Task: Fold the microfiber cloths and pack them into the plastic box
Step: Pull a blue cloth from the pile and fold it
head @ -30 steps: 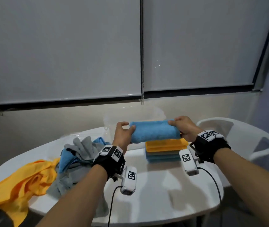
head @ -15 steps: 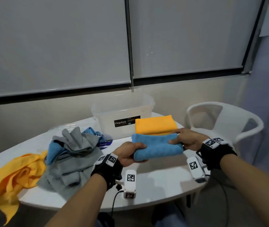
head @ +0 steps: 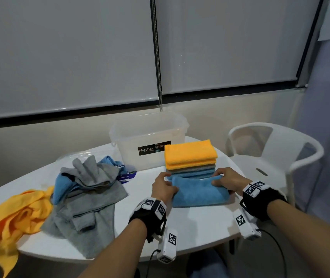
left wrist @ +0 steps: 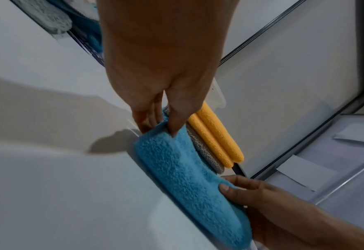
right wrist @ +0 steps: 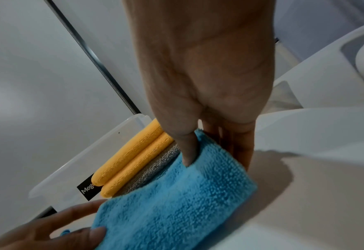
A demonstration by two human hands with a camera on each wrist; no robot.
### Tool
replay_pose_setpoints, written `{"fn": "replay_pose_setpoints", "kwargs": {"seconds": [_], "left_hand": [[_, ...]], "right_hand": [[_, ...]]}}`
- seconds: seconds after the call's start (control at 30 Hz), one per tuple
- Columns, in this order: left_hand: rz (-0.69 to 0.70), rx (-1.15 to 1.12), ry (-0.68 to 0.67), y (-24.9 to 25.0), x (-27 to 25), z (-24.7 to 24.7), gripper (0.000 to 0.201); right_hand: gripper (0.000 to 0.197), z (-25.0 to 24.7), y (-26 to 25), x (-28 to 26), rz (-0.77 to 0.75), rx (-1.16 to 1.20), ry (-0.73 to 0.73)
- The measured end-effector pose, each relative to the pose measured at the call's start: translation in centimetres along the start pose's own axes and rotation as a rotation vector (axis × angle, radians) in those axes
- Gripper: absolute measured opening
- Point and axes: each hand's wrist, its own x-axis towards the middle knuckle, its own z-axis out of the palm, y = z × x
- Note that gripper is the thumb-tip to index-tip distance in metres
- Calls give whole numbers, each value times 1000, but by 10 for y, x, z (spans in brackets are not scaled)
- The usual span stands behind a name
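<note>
A folded blue microfiber cloth [head: 199, 192] [left wrist: 185, 170] [right wrist: 172, 199] lies on the white table [head: 200, 221], in front of a stack of folded cloths [head: 190, 155] with orange ones on top [left wrist: 216, 135] [right wrist: 132, 159]. My left hand [head: 163, 186] [left wrist: 159, 94] pinches the cloth's left end, thumb on top. My right hand [head: 228, 180] [right wrist: 206, 101] pinches its right end the same way. Behind the stack stands the clear plastic box [head: 140, 137] with a black Megabox label.
A heap of unfolded grey and blue cloths [head: 88, 189] lies at the table's left, with an orange cloth [head: 13, 215] hanging over the left edge. A white plastic chair [head: 276, 153] stands to the right of the table. Window blinds fill the wall behind.
Both hands have brought the blue cloth down from in front of the box to the table, just before the folded stack.
</note>
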Motion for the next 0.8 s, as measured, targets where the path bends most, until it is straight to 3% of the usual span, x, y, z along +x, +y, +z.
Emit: {"fn": "replay_pose_setpoints", "kwargs": {"seconds": [0.07,0.2,0.33,0.43,0.53,0.7,0.8], "left_hand": [[19,28,49,-2,3,1,53],[-21,138,156,-14,3,5,41],[15,92,189,-18,0,7,10],[47,27,176,-12,-1,3,11],[21,43,180,-12,-1,-1,13],[-60,144,162,-15,-10,-2,27],[77,299,107,-6,-9,-4,34]], "right_hand": [[23,1,0,5,-47,0,41],[51,1,1,7,-25,-182,47],[37,-2,0,8,28,-183,44],[21,-3,-3,11,-9,-52,58],[18,-1,-6,14,-51,19,67],[28,13,-1,20,-37,-133,114],[33,12,-7,17,-71,-213,143]]}}
